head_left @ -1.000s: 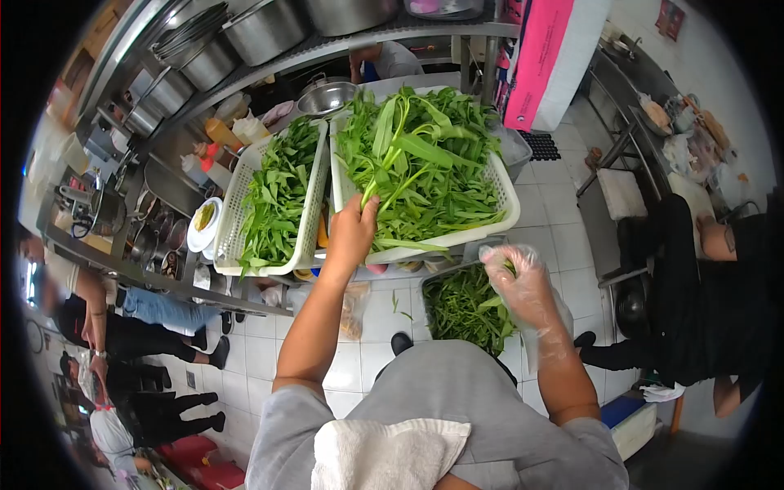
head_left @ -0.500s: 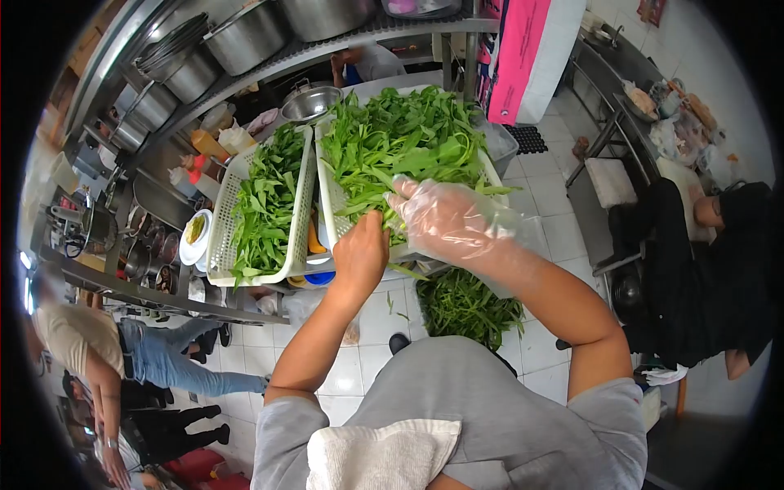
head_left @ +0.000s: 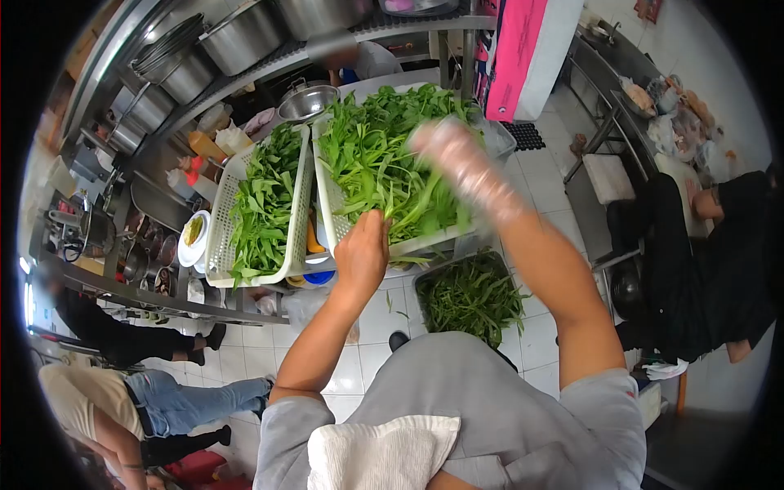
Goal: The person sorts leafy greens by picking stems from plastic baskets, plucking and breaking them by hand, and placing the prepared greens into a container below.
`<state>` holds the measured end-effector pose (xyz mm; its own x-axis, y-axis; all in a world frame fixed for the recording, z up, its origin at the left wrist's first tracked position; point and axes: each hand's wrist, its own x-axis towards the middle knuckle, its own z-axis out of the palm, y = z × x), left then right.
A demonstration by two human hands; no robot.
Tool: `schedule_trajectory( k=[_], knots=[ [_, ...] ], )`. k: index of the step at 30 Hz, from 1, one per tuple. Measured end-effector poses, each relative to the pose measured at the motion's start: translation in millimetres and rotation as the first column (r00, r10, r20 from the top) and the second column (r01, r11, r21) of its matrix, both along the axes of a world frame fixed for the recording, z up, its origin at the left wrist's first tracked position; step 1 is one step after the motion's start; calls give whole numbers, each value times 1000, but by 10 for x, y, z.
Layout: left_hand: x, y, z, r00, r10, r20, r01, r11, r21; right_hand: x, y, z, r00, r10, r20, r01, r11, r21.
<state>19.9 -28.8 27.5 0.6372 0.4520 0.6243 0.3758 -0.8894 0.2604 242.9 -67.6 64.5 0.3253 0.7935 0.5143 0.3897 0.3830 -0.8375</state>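
Note:
My bare left hand [head_left: 363,247] is closed around the stems of long leafy greens [head_left: 384,194] at the near edge of a wide white basket [head_left: 321,175]. The basket is heaped with the same greens. Over its right side is my right hand [head_left: 457,159], in a clear plastic glove; motion smears its fingers, so I cannot see whether they grip anything. Left of the wide basket stands a narrower white perforated basket [head_left: 214,260], also full of long green leaves. On the floor below, a dark crate [head_left: 419,286] holds more greens.
A metal bowl [head_left: 308,101] sits behind the baskets. Squeeze bottles [head_left: 196,180] and a white lidded tub [head_left: 194,255] stand to the left. Large pots [head_left: 245,37] line the shelf above. Other people [head_left: 184,396] stand at left, at far right and behind the shelf.
My right hand has moved up and right, away from my left hand, which stays near the basket edge. More of the held stems now show. People at the left have shifted.

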Motion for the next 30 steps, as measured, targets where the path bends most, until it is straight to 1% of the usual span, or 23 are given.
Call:
schedule_trajectory(
  k=[1, 3, 4, 5, 7, 8, 9, 11, 12, 14, 15, 16, 17, 18, 19, 21, 22, 24, 25, 27, 28, 29, 30],
  knots=[
    [-44, -10, -68, 1000, -2, -2, 2, 1000, -1, -28, -126, 671, 883, -413, -225, 234, 801, -551],
    [-130, 72, -258, 997, 76, -34, -81, 980, -181, 590, -143, 643, 867, -421, -266, 316, 878, -359],
    [-169, 131, -295, 998, 64, 15, -57, 953, -298, 649, -272, 715, 895, -373, -246, 330, 923, -200],
    [-195, 156, -282, 998, 66, 9, -60, 951, -303, 674, -409, 849, 920, -328, -217, 328, 944, -38],
    [-219, 181, -241, 993, 96, 71, -31, 784, -621, 760, -603, 993, 938, -330, 103, 290, 914, 285],
    [-214, 226, -293, 987, 98, 124, 3, 776, -631, 876, -616, 1045, 903, -424, 68, 398, 886, 239],
    [-221, 238, -301, 987, 98, 124, 2, 777, -630, 904, -659, 989, 904, -423, 67, 397, 886, 240],
    [-218, 248, -274, 984, 130, 119, -14, 731, -683, 540, -844, 1093, 862, -506, 1, 505, 861, 64],
    [-208, 248, -273, 985, 125, 114, -14, 731, -682, 480, -892, 1072, 893, -400, 205, 381, 916, 127],
    [-161, 236, -272, 978, 101, 182, 37, 775, -630, -31, -890, 941, 815, -391, 427, 379, 918, 116],
    [-130, 189, -203, 979, 95, 182, 42, 775, -631, -258, -877, 816, 738, -346, 579, 378, 923, 69],
    [-107, 102, -81, 984, 93, 154, 33, 747, -663, -312, -868, 654, 571, -145, 808, 149, 986, 71],
    [-88, 32, -23, 988, 91, 125, 22, 719, -694, -401, -851, 458, 135, -219, 966, 79, 975, 210],
    [-71, -1, -57, 989, 88, 123, 22, 718, -695, -514, -853, 365, 336, -131, 933, 79, 991, 110],
    [-53, -27, -109, 986, 57, 154, 58, 758, -649, -614, -853, 288, 521, -43, 852, 58, 998, 14],
    [-10, -101, -167, 982, 23, 189, 97, 796, -598, -722, -824, 60, 528, -110, 842, 97, 993, 69],
    [7, -154, -186, 982, 17, 188, 112, 749, -653, -709, -857, -17, 525, -109, 844, 95, 993, 69],
    [39, -326, -113, 972, 8, 234, 176, 633, -754, -638, -962, -130, 600, 117, 791, 35, 984, -173],
    [53, -425, -83, 972, 17, 236, 172, 633, -755, -640, -1000, -124, 598, 125, 792, 27, 984, -175],
    [69, -624, -74, 984, -4, 177, 124, 729, -673, -661, -1063, -94, 188, 92, 978, 233, 963, -136],
    [80, -709, -62, 977, -37, 208, 164, 756, -634, -653, -967, -293, 693, -141, 707, 422, 875, -239],
    [88, -788, -56, 969, -73, 237, 203, 781, -591, -464, -1049, -196, 973, -219, 71, 229, 950, -213],
    [68, -886, -71, 976, -70, 205, 189, 739, -646, -280, -1146, -73, 902, -407, -145, 347, 882, -320]
  ],
)
